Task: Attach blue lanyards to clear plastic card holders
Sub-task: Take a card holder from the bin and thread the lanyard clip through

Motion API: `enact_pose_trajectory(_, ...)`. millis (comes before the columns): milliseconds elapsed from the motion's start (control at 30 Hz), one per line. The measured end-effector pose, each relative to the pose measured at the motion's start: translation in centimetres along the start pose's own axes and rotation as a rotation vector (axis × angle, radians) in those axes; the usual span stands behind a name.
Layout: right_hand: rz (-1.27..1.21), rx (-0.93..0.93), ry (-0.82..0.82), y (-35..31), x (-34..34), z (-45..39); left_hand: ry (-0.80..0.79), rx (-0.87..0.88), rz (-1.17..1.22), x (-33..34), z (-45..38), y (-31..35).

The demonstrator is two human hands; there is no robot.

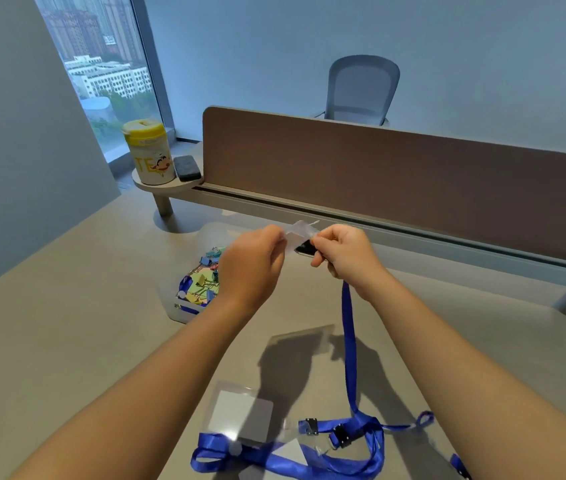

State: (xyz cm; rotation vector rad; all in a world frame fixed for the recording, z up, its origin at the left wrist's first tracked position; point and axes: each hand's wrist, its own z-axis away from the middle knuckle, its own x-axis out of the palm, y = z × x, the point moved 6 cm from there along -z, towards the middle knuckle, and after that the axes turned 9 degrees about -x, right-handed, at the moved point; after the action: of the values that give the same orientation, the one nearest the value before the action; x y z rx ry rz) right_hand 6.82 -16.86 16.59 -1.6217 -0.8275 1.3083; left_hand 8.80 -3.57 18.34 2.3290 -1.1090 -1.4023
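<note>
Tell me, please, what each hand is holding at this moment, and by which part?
Left hand pinches the clear card holder by its left edge; right hand grips the blue lanyard at its clip end.

The card holder (300,233) is clear, shiny plastic. The lanyard (349,344) is blue woven cloth with a small shiny metal clip (306,249). The table (67,306) looks smooth and matt. The tub (150,152) is glossy plastic.

box of clips (198,289) left | lanyards (351,441) near | divider (396,174) behind
</note>
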Motion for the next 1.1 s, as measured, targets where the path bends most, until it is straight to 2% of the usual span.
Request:
enact_pose_trajectory(100,0.294,-0.144,0.043,-1.8,0.7,-1.4,0.112,0.219,-0.256,-1.0,-1.2,-0.2)
enact_pose_trajectory(233,0.614,-0.240,0.074,-3.4,2.1,-2.4,0.026,0.245,-0.386,-1.1,-2.9,-1.4)
enact_pose_trajectory(300,0.770,-0.300,0.079,-3.9,3.0,-2.8,-0.059,0.145,-0.316,-1.3,-3.5,-1.9)
enact_pose_trajectory(400,0.982,-0.380,0.036,-4.2,4.6,-3.0,-0.254,-0.251,-0.070,-0.6,-4.1,-4.6)
enact_pose_trajectory(433,1.012,-0.385,0.020,-4.2,5.0,-3.1,-0.283,-0.325,-0.003,-0.3,-4.1,-5.5)
enact_pose_trajectory(533,0.936,-0.329,-0.018,-4.2,6.0,-3.7,-0.238,-0.361,0.031,-0.7,-3.8,-6.7)
enact_pose_trajectory(633,0.788,-0.237,-0.082,-3.6,6.9,-4.5,-0.084,-0.191,-0.038,-1.8,-3.6,-6.7)
enact_pose_trajectory(700,0.773,-0.219,-0.098,-3.1,7.4,-4.6,-0.055,-0.102,-0.080,-2.0,-3.6,-6.8)
enact_pose_trajectory(800,0.699,-0.306,0.041,-3.5,6.8,-4.5,-0.096,-0.252,-0.038,-1.6,-3.7,-8.7)
enact_pose_trajectory(900,0.418,-0.359,0.161,-4.4,5.4,-4.5,-0.147,-0.379,0.045,-0.8,-2.7,-10.3)
enact_pose_trajectory(1000,0.262,-0.383,0.233,-4.9,3.6,-4.3,-0.207,-0.412,0.068,0.2,-1.1,-10.4)
enact_pose_trajectory(1100,0.265,-0.302,0.208,-1.9,2.5,-3.4,-0.266,-0.413,0.048,1.5,0.5,-9.7)
